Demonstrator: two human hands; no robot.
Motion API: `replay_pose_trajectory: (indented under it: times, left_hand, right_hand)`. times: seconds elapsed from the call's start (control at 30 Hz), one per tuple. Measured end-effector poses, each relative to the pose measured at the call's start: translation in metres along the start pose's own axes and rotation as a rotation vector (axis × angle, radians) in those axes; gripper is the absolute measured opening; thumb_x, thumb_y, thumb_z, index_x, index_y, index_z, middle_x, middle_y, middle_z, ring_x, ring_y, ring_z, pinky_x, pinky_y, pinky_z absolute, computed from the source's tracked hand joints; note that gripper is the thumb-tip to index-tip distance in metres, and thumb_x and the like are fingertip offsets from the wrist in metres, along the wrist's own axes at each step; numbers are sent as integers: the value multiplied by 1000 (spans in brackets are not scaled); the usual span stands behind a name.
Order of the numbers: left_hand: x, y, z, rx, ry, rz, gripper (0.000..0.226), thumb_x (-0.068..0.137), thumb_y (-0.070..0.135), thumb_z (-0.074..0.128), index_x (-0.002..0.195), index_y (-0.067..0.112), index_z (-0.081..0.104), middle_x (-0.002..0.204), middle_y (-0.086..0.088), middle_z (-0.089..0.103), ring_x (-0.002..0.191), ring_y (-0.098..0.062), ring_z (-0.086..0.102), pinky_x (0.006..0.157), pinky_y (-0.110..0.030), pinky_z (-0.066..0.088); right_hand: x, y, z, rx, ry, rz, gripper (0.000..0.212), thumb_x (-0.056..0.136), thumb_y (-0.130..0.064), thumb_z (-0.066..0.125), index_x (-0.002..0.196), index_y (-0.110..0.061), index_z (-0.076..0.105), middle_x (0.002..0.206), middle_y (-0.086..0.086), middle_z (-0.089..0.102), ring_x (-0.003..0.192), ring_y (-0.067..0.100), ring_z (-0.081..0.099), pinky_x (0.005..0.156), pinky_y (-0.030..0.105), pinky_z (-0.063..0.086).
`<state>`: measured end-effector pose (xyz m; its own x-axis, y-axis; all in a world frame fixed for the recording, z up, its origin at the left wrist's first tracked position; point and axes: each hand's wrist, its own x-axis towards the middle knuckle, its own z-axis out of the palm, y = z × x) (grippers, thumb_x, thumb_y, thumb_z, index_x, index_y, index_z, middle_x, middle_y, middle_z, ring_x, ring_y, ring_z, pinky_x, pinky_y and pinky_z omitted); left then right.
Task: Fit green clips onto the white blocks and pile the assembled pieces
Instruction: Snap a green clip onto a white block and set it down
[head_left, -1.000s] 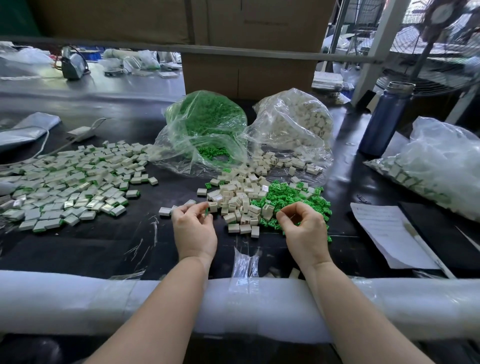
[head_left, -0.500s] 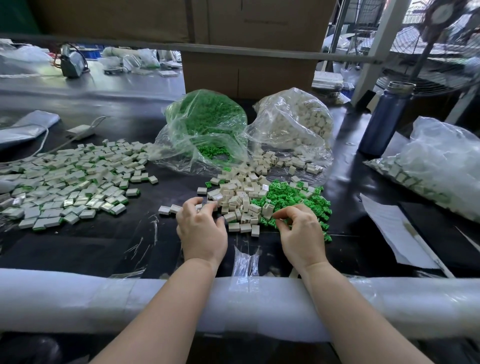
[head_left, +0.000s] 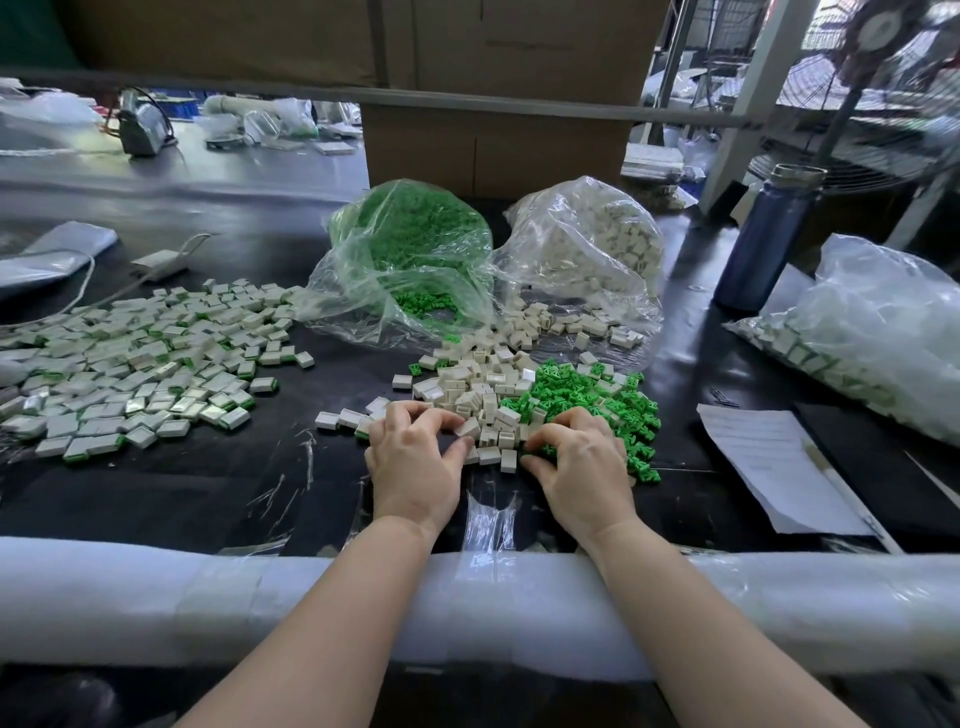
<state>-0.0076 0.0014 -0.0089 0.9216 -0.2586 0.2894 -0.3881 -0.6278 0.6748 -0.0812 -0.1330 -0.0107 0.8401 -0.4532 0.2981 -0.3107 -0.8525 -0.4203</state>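
**Two hands at the parts heaps**

The left hand (head_left: 413, 462) lies palm down, curled fingers pinching a white block (head_left: 467, 427) at the near edge of the loose white blocks (head_left: 480, 387). The right hand (head_left: 582, 462) rests on the green clips (head_left: 587, 395), fingers curled; whether it grasps one cannot be told. Assembled pieces (head_left: 140, 364) spread well left. Bags of clips (head_left: 410, 249) and blocks (head_left: 592, 244) stand behind.

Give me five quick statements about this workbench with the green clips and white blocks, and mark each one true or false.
1. The big pile of assembled pieces lies left of the hands. True.
2. The bag of green clips stands right of the bag of white blocks. False: it stands to its left.
3. The right hand rests on the loose green clips. True.
4. The blue bottle lies on its side. False: it stands upright.
5. The left hand is at the loose white blocks. True.
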Motion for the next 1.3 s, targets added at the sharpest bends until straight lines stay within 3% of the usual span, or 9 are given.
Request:
replay_pose_trajectory:
  times: [0.17,0.33,0.43,0.53,0.63,0.77,0.93,1.2,1.3]
  left_hand:
    - [-5,10,-5,-254,-163,147,13,82,15,68,95,17,65,92,6,58,91,-15,55,89,-32,48]
    - [-7,12,-5,-345,-290,157,14,82,12,68,93,20,65,85,5,64,77,-12,61,77,-19,52]
    - [-7,11,-5,-379,-316,148,14,82,11,69,95,17,66,87,-1,66,79,-15,62,78,-23,53]
    - [-6,10,-5,-402,-334,147,15,81,9,69,95,14,66,89,-3,67,81,-19,63,80,-27,54]
    - [-6,10,-3,-427,-331,135,16,79,7,71,89,18,65,84,0,66,76,-16,63,76,-24,54]
    - [-5,9,-2,-455,-329,120,21,77,6,72,82,24,63,78,7,65,69,-8,60,70,-17,52]
    - [-5,9,-2,-532,-338,85,24,75,1,72,81,22,62,85,-1,68,79,-24,66,77,-29,55]
    - [-4,9,-4,-699,-397,10,20,75,-5,71,86,10,63,82,-6,67,77,-17,65,76,-26,56]
    - [-3,8,-4,-696,-390,-7,14,77,1,70,86,8,63,83,-9,67,79,-19,64,78,-30,55]
  right_hand:
    - [0,-1,0,11,54,-10,14,88,-29,61,97,-20,64,104,-4,57,104,17,46,84,27,24]
    - [0,-2,-3,177,82,-13,9,86,-15,63,95,-16,63,93,-3,63,92,17,54,81,24,34]
    - [-1,-2,-6,314,83,-18,18,86,-5,61,102,-11,67,94,-1,60,92,15,54,83,19,39]
    - [-1,-2,-9,497,90,-2,15,84,-1,63,92,-11,71,90,-1,60,86,13,57,81,19,44]
    - [-1,-2,-14,711,79,35,19,82,1,65,83,-17,69,84,-4,66,79,2,60,74,9,45]
    - [-1,-2,-18,927,49,74,21,78,4,68,75,-16,66,74,-4,66,68,-2,61,69,10,47]
    - [-2,-3,-16,981,-17,79,18,78,4,69,77,-14,65,71,-1,65,67,4,61,67,16,50]
    - [-3,-7,-15,944,-102,43,19,80,2,67,79,-16,70,79,2,70,72,16,66,71,31,57]
    - [-3,-6,-15,995,-91,78,17,80,5,66,78,-13,68,73,0,69,64,14,67,65,28,58]
